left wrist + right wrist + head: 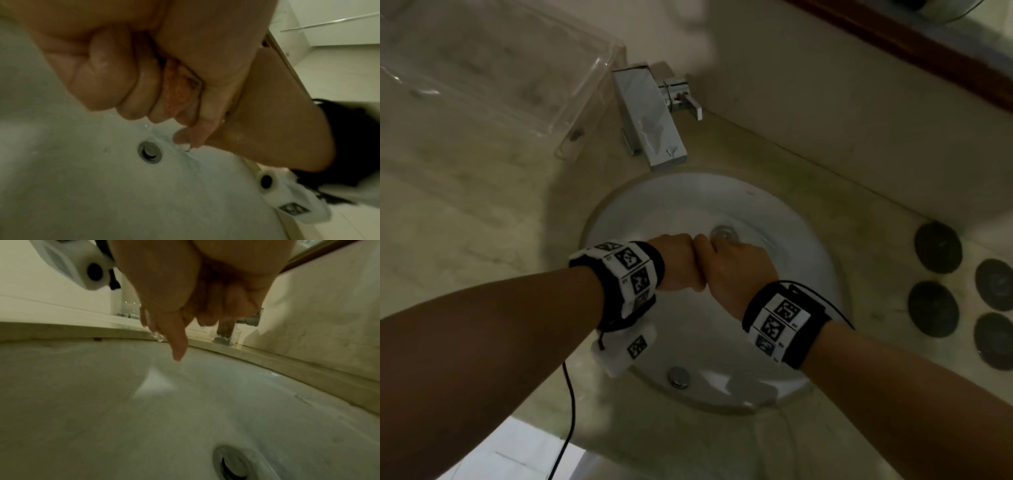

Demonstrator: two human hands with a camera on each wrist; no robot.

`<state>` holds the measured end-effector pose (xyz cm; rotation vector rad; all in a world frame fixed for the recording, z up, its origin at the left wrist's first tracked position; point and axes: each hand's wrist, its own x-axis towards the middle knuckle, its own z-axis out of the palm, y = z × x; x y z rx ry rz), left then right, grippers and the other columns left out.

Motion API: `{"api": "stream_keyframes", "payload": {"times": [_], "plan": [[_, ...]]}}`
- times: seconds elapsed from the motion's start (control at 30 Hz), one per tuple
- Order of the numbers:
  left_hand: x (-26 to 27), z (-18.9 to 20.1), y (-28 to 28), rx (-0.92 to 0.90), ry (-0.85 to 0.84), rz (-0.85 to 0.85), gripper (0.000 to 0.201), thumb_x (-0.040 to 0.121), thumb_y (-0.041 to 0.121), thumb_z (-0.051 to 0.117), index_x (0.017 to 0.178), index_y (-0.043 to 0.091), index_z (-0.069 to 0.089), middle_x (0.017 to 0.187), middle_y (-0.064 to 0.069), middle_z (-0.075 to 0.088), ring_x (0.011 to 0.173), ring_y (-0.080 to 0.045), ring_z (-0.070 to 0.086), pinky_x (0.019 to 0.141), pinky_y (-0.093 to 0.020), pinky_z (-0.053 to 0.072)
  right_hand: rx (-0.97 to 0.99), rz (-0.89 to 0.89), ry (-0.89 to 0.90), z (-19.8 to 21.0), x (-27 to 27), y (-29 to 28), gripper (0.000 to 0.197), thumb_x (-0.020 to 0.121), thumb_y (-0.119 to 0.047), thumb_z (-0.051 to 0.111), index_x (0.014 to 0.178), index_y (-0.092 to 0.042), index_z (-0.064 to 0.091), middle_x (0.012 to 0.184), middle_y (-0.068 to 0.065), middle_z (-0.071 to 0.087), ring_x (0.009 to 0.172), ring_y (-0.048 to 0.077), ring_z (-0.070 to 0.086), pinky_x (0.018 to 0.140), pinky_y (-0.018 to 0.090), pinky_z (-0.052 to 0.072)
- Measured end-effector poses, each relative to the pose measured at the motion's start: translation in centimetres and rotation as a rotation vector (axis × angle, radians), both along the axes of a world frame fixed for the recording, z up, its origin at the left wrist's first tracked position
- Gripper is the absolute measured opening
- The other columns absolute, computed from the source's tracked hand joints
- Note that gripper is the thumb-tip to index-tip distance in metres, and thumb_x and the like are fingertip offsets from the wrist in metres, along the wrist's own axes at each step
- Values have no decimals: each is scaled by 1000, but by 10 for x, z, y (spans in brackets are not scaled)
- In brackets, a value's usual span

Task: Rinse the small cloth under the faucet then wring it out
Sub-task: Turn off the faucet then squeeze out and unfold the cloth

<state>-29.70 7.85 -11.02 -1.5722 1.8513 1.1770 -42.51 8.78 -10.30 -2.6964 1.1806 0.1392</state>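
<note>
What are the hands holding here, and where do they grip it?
Both hands, left hand and right hand, squeeze the small orange cloth bunched between them over the sink; which part each grips cannot be told.

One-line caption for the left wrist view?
Both hands, left hand and right hand, wring an orange cloth over the sink.

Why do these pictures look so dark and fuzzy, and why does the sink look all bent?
The room is dim, so all three views look murky and greenish. In the head view the wide lens bends the sink and counter. In the left wrist view the left hand is close and soft, with the orange cloth barely showing. In the right wrist view the right hand is blurred and a pale glare patch sits on the basin.
</note>
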Motion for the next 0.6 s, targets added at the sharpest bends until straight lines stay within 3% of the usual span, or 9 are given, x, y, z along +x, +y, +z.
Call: {"api": "stream_keyframes", "payload": {"times": [0.03,0.13,0.17,0.23,0.3,0.37,0.47,0.53,0.6], "plan": [[-3,0,1,-10,-24,27,23,83,33,60,71,17,50,82,-5,56,76,-23,55,71,-33,47,-5,-38,34,0,0,-2,6,68,-10,60,71,-7,55,50,8,52,29,24,43,36,21,28],[-6,5,-1,-120,-99,36,31,85,27,57,60,16,42,68,-8,54,57,-19,47,60,-30,42,74,-187,100,0,5,-4,20,59,-10,72,52,-11,53,45,7,55,32,24,49,42,23,30],[-5,10,-1,-161,-130,13,32,86,25,55,60,15,40,64,-7,50,54,-17,44,59,-30,41,64,-214,58,2,8,-5,20,59,-9,73,52,-10,54,48,8,57,37,25,53,44,24,31],[-5,19,0,-243,-175,-50,34,88,24,51,59,17,35,61,-3,41,51,-16,38,58,-30,39,143,-267,27,5,11,-8,16,72,-13,65,64,-12,52,66,10,60,58,28,60,52,29,38],[-6,24,2,-296,-223,-139,35,90,23,49,59,18,32,61,-2,37,49,-16,34,59,-31,40,404,-374,49,-1,10,-13,22,81,-21,55,66,-17,39,77,7,55,68,27,56,61,31,44],[-7,25,4,-336,-249,-235,35,91,21,48,59,17,36,59,-2,38,48,-16,35,59,-32,41,653,-437,29,-10,10,-15,24,79,-25,52,63,-20,35,69,6,50,62,24,51,62,34,45],[-3,25,4,-363,-268,-348,31,94,22,45,65,16,51,58,-1,40,46,-17,37,55,-31,37,857,-428,-12,-13,16,-11,25,70,-27,50,56,-17,32,58,7,36,53,21,38,59,34,37],[-1,25,5,-381,-251,-410,28,97,24,43,80,16,64,58,-1,39,46,-17,36,54,-31,35,944,-495,-91,-12,17,-9,29,63,-23,60,53,-15,34,55,6,36,48,19,35,55,31,34],[2,25,6,-402,-228,-458,30,99,28,39,93,17,66,59,0,36,47,-17,33,57,-32,36,1030,-575,-162,-11,15,-7,32,65,-14,67,50,-12,39,48,4,39,39,14,35,48,26,33]]}}
